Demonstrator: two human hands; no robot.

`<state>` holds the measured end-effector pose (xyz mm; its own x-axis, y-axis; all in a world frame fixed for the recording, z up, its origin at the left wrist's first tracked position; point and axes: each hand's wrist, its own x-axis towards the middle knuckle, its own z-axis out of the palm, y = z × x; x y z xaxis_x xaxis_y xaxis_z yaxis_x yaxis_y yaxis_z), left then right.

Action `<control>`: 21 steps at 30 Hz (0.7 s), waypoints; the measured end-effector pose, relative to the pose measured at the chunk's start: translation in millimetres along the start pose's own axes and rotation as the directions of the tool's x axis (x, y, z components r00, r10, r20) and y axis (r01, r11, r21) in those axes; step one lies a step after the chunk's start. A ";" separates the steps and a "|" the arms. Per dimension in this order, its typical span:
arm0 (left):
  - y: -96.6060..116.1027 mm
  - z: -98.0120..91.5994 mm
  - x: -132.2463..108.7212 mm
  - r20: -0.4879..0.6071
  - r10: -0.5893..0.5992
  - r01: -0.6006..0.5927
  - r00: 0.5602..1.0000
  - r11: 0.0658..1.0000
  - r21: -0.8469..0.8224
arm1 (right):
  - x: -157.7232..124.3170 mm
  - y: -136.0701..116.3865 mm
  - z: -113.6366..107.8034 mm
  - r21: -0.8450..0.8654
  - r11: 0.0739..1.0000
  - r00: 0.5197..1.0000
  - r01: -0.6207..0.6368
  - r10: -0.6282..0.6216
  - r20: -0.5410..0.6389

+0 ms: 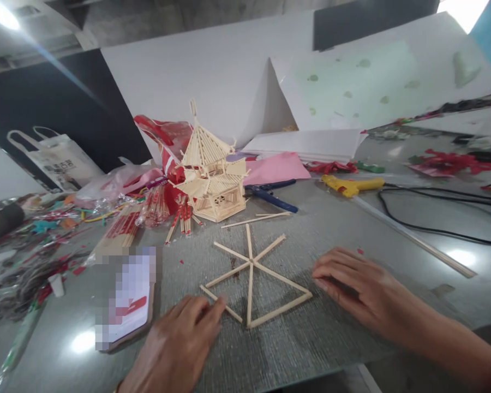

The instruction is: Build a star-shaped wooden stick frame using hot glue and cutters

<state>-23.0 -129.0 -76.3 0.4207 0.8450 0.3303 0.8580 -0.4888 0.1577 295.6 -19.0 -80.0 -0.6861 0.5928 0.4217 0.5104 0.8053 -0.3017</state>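
Observation:
Several thin wooden sticks meet like spokes in a six-armed star (251, 262) on the table. One outer stick (280, 310) joins two spoke ends at the lower right. At the lower left lies another short wooden stick (234, 313), its ends close to two spokes; my left hand (184, 338) has it between closed fingertips. My right hand (355, 281) rests on the table just right of the star's corner, fingers curled together, with nothing visible in them. Behind the star stands a pagoda model (215, 174) made of the same pale sticks.
A phone (131, 300) lies left of the star. Behind are pliers (274, 196), stick bundles (155, 204) and a yellow glue gun (352, 185) with its black cord (433, 229). Craft scraps (8, 273) cover the left side. Loose sticks (256, 219) lie before the pagoda.

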 end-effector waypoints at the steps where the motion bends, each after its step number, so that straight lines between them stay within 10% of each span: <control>1: 1.7 1.1 3.2 0.028 0.010 -0.010 1.000 1.000 0.000 | -0.5 0.8 0.2 -0.008 1.000 1.000 -0.011 0.011 -0.006; 21: 8.0 9.3 1.3 -0.017 0.087 -0.084 0.996 0.987 0.135 | -3.2 4.0 -1.8 -0.028 0.998 0.998 -0.058 0.058 -0.024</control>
<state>-12.8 -129.7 -83.2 0.4886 0.7956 0.3581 0.8516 -0.5242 0.0027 300.8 -17.7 -81.1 -0.6427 0.6380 0.4241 0.5639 0.7687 -0.3018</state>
